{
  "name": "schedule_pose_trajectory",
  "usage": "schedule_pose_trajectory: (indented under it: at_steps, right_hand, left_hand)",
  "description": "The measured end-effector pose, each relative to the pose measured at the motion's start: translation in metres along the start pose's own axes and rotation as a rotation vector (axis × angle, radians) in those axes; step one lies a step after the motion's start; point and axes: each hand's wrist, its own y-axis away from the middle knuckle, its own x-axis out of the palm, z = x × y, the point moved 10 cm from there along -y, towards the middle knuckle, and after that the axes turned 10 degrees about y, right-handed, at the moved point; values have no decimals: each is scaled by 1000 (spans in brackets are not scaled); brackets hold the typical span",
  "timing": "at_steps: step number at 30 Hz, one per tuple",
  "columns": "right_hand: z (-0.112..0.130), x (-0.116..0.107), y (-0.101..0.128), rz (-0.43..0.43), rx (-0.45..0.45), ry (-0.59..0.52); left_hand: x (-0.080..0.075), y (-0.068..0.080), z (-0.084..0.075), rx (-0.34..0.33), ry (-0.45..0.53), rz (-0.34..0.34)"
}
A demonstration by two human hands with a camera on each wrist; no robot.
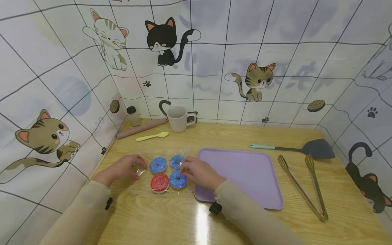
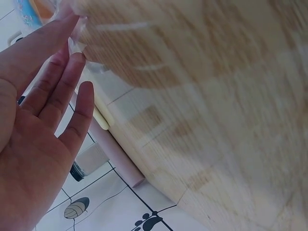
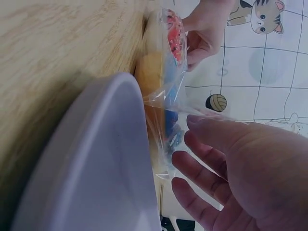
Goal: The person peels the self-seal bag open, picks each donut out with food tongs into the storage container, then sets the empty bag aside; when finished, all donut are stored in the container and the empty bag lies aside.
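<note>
Several toy donuts, blue ones and a red one, lie inside a clear plastic bag on the table. My left hand pinches the bag's left edge between thumb and fingers, with crinkled film at the fingertips in the left wrist view. Over the bag's right side, my right hand pinches the film, which stretches up to the thumb in the right wrist view. Its other fingers stay apart and loosely bent. Just right of the bag sits a lilac tray, partly beneath my right hand and sleeve.
Behind the bag are a yellow spoon, a pinkish rolling pin, a small black-capped jar and a mug. A spatula and metal tongs lie on the right. Cat-patterned covering encloses the table's back and sides.
</note>
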Motion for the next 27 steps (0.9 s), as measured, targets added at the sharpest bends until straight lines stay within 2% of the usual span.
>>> schedule_pose_trajectory:
  at_steps: [9, 17, 23, 27]
  right_hand:
    - [-7, -3, 11, -19, 37, 18]
    - [-10, -11, 20, -67, 24, 28]
    - [-11, -12, 25, -93, -3, -8]
    - [-13, -14, 28, -89, 3, -14]
  left_hand:
    - [2, 0, 3, -16, -19, -5]
    - [1, 3, 0, 14, -15, -21]
    - [1, 4, -4, 32, -19, -26]
    - [0, 4, -6, 26, -14, -26]
